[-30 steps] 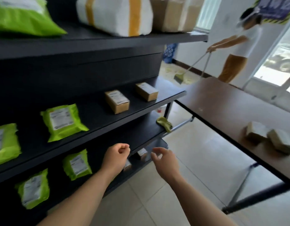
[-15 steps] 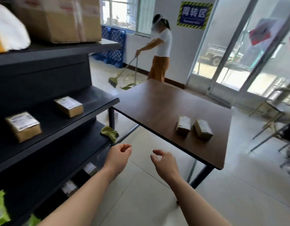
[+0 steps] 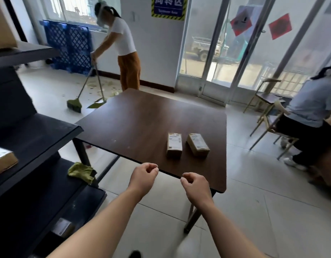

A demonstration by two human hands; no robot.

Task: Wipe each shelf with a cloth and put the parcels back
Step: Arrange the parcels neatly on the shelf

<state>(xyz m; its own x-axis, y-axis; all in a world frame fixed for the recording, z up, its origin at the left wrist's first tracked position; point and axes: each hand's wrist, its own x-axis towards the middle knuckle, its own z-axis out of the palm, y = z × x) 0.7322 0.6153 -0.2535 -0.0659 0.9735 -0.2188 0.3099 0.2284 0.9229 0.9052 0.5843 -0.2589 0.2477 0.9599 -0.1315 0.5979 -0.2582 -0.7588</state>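
Two small cardboard parcels, one [image 3: 174, 147] beside the other [image 3: 197, 146], lie with labels up on the dark brown table [image 3: 134, 125]. My left hand [image 3: 143, 177] and my right hand [image 3: 195, 185] hover side by side just short of the table's near edge, fingers loosely curled, holding nothing. A crumpled green cloth [image 3: 82, 172] lies at the right end of a black shelf [image 3: 39, 185] on my left. Another brown parcel [image 3: 2, 161] sits on the shelf above, cut off by the frame edge.
A labelled parcel [image 3: 63, 227] lies on the lowest shelf. A person [image 3: 123, 49] sweeps the floor beyond the table with a broom [image 3: 75, 103] and dustpan. Another person [image 3: 310, 116] sits on a chair at the right. Glass doors stand behind.
My view has swung right, away from the shelves toward the table. The two parcels on the table have come closer to the centre. Both hands stay empty and have curled more.
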